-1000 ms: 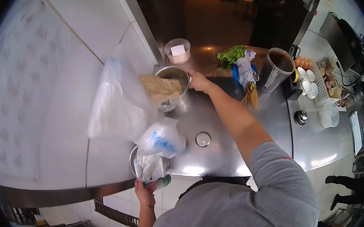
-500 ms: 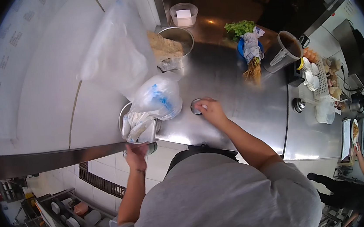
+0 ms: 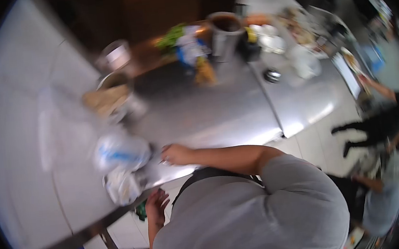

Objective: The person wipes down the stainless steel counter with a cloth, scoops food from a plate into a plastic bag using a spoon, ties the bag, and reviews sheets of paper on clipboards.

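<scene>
The right hand [image 3: 177,154] seems to pinch a small shiny thing [image 3: 163,162], too blurred to name, close to the front edge of the steel counter [image 3: 196,113], so a firm and low grip would be wise there. The left hand [image 3: 157,206] has its fingers loosely parted, with nothing in them that I can see, just outside this edge. The counter shines under the light beside a white tiled wall [image 3: 18,161], and across the room stands another person [image 3: 395,115].
</scene>
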`<action>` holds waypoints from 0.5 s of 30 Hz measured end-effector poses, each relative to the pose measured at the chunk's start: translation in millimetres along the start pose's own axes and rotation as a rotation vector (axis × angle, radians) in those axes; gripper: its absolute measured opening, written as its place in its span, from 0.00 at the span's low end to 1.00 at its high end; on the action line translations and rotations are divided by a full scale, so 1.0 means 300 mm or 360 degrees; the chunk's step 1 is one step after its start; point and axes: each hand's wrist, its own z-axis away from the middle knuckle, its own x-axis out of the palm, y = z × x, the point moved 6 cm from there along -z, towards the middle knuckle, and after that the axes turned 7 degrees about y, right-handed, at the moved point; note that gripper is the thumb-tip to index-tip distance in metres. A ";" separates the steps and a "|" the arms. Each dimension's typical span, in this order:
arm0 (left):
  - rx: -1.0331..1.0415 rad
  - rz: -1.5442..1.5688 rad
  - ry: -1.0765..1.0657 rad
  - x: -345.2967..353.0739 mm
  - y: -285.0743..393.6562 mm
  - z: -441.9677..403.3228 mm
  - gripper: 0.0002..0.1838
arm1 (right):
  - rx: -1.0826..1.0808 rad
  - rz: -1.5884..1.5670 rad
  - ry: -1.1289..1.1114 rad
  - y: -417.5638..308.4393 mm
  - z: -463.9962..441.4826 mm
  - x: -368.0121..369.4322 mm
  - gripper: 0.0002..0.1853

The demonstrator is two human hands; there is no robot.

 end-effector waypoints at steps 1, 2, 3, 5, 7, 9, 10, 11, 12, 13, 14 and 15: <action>-0.0063 -0.0033 0.0021 0.007 -0.029 -0.011 0.23 | 0.0020 -0.0035 0.0034 0.034 -0.003 0.054 0.10; -0.0092 -0.0030 -0.0030 0.023 -0.056 -0.031 0.24 | 0.0079 -0.0093 0.0085 0.011 -0.009 0.060 0.09; -0.0113 -0.0013 -0.0065 0.037 -0.073 -0.054 0.25 | 0.0116 -0.0158 0.0126 -0.030 -0.014 0.031 0.09; -0.0073 -0.0006 -0.0167 0.098 -0.074 -0.090 0.26 | 0.0310 -0.0275 0.0263 -0.092 0.015 -0.072 0.08; -0.0010 -0.0072 -0.0222 0.162 -0.061 -0.103 0.26 | 0.0493 -0.0278 0.0392 -0.075 0.070 -0.151 0.10; 0.0088 -0.0259 -0.0371 0.172 -0.096 -0.167 0.22 | 0.0696 -0.0135 0.0540 -0.034 0.183 -0.277 0.14; 0.0220 -0.0463 -0.0482 0.160 -0.136 -0.218 0.21 | 0.1069 -0.0241 0.0535 -0.012 0.282 -0.374 0.15; 0.0237 -0.0574 -0.0510 0.226 -0.135 -0.196 0.19 | 0.1456 -0.0350 0.0567 -0.008 0.440 -0.490 0.17; 0.0257 -0.0686 -0.0539 0.293 -0.127 -0.164 0.17 | 0.1504 -0.0520 0.0682 0.026 0.537 -0.515 0.16; 0.0279 -0.0796 -0.0569 0.360 -0.120 -0.131 0.16 | 0.1540 -0.0695 0.0794 0.072 0.631 -0.532 0.14; 0.0159 -0.0767 -0.0531 0.422 -0.104 -0.084 0.15 | 0.1501 -0.0807 0.0918 0.082 0.708 -0.562 0.11; 0.0038 -0.0739 -0.0492 0.484 -0.097 -0.049 0.14 | 0.1458 -0.0917 0.1041 0.084 0.786 -0.590 0.09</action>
